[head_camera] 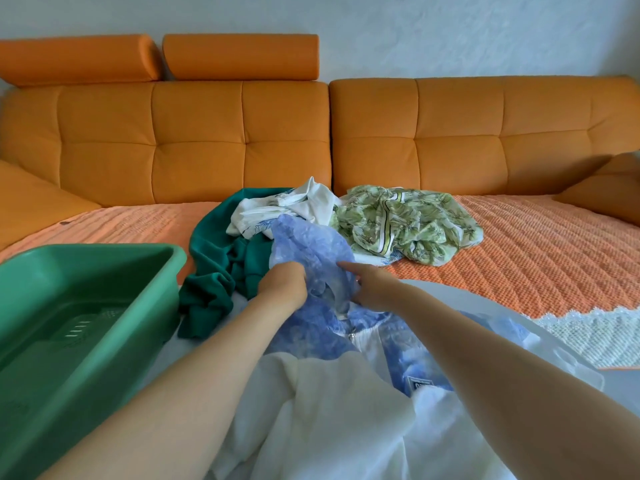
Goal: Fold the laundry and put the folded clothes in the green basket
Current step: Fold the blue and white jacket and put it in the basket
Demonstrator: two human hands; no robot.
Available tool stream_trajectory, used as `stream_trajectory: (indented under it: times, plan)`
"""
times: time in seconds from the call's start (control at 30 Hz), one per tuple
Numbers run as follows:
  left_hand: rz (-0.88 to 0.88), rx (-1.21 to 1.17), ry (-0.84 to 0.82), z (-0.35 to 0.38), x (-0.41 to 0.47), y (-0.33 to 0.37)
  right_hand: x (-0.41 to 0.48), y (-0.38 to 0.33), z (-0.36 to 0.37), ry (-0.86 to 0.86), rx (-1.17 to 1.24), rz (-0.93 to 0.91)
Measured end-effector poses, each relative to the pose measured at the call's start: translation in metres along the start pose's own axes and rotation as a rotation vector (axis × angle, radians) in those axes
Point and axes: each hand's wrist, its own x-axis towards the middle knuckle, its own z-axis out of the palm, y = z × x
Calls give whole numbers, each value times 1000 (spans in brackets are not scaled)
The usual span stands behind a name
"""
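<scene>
Both hands are on the blue garment [306, 239], which lies bunched on the sofa [519, 244] right in front of the person. The left hand [282, 287] grips a fistful of it, probably to lift it clear of the pile [221, 258] behind and shake it flat. The right hand [375, 289] touches the cloth with its forefinger straight. Whether it holds anything I cannot tell. The basket [104, 252] sits close on the left, handy for folded pieces.
</scene>
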Motion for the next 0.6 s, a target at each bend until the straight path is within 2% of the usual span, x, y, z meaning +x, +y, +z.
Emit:
stream_trajectory:
  times: [0.1,0.23,0.27,0.37,0.43,0.53,0.6]
  plan:
    - [91,-90,130,-6,19,5,15,-1,-8,56,7,31]
    - [288,-306,344,-22,43,20,30,14,-36,430,152,194]
    - [333,-349,340,-26,45,25,31,19,-43,518,181,217]
    - [375,-352,99,-28,47,35,32,31,-56,666,258,269]
    - [359,-280,15,-22,44,31,34,32,-54,583,255,283]
    - [316,-132,50,-15,33,15,26,24,-32,291,145,265]
    - [290,-61,92,-12,20,5,14,11,-15,301,-11,202]
